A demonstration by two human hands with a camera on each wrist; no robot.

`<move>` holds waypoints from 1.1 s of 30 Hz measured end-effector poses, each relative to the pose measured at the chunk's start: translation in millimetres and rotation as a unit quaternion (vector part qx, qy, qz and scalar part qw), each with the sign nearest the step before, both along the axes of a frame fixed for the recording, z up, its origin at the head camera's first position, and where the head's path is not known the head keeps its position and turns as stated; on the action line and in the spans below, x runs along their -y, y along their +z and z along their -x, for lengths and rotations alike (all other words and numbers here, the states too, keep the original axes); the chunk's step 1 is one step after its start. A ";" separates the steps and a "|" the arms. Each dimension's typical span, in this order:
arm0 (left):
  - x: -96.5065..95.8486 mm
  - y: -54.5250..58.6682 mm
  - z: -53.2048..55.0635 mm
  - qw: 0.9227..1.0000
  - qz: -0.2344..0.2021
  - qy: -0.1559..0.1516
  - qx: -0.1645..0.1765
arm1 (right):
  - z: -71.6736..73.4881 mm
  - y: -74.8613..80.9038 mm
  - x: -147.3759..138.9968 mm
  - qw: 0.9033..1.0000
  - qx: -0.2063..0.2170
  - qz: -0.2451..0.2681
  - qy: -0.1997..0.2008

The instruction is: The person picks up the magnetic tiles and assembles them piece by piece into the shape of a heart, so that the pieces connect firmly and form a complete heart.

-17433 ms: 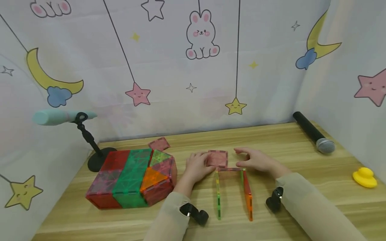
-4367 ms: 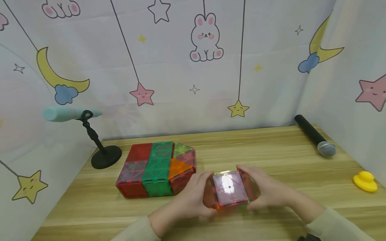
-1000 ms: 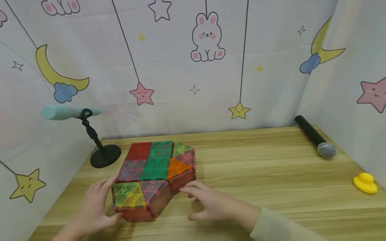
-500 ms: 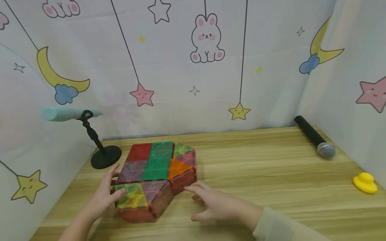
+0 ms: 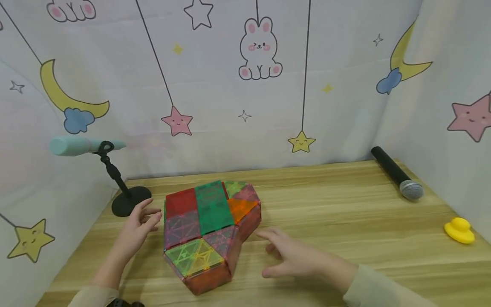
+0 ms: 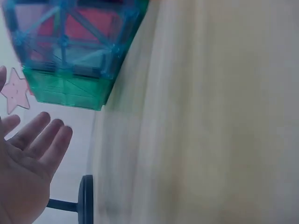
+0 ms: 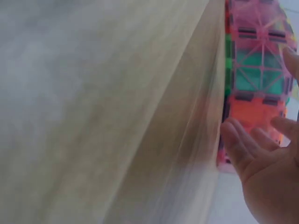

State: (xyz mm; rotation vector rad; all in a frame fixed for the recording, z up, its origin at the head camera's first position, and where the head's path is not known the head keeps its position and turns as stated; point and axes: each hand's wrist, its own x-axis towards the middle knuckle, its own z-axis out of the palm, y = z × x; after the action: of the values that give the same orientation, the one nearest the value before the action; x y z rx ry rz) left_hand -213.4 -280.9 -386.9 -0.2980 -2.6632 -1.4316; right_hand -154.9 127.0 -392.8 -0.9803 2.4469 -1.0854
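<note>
A low, hollow block of see-through magnetic tiles (image 5: 215, 213) rests on the table, turned at an angle, its top patched in red, green, purple, orange and yellow. Its front section (image 5: 194, 257) has a yellow-green top and reddish sides. Just left of the block is my left hand (image 5: 134, 228), fingers loosely bent and holding nothing; the left wrist view shows its palm beside blue and green side tiles (image 6: 67, 39). On the other side, my right hand (image 5: 293, 256) hovers near the block's right side, fingers loosely bent around nothing. In the right wrist view its fingertips overlap an orange side tile (image 7: 254, 112).
A black stand (image 5: 131, 200) bearing a pale green, microphone-shaped object (image 5: 76, 146) is at the back left. A black microphone (image 5: 397, 172) lies at the right rear, with a yellow rubber duck (image 5: 459, 230) in front of it. A printed cloth (image 5: 215, 85) hangs behind the wooden table (image 5: 337, 192).
Separate tiles and a small box held in both hands earlier are gone; a section has joined the block's front. Lately the block has turned and shifted right, and my left hand has come off it.
</note>
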 end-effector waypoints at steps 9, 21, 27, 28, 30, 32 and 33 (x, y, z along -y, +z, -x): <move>-2.6 -1.2 40.0 0.996 -0.038 -0.045 0.064 | -9.9 0.7 33.7 0.996 -0.092 0.008 0.007; -36.1 -6.9 35.1 0.996 -0.068 0.017 0.060 | -15.7 -2.5 57.7 0.990 -0.128 0.046 -0.036; -61.8 -7.4 26.8 0.996 -0.030 0.058 0.055 | -14.3 -4.6 38.1 0.990 -0.112 0.037 -0.083; -66.1 -7.2 25.3 0.996 -0.021 0.062 0.055 | -13.3 -5.4 34.1 0.988 -0.114 0.042 -0.089; -74.6 -6.9 22.7 0.996 -0.011 0.065 0.054 | -11.1 -7.1 25.2 0.986 -0.122 0.053 -0.100; -82.8 -6.3 20.2 0.997 -0.007 0.063 0.050 | -8.4 -8.6 16.0 0.983 -0.133 0.065 -0.108; -86.5 -6.2 19.5 0.997 -0.006 0.061 0.046 | -7.1 -9.1 11.3 0.982 -0.137 0.069 -0.110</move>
State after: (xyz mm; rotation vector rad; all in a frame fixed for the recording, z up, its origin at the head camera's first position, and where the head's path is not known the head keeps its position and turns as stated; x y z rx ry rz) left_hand -232.9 -194.4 -393.0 -0.0684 -2.6917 -1.4565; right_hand -147.8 115.7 -402.0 -0.9731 2.7878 -1.2815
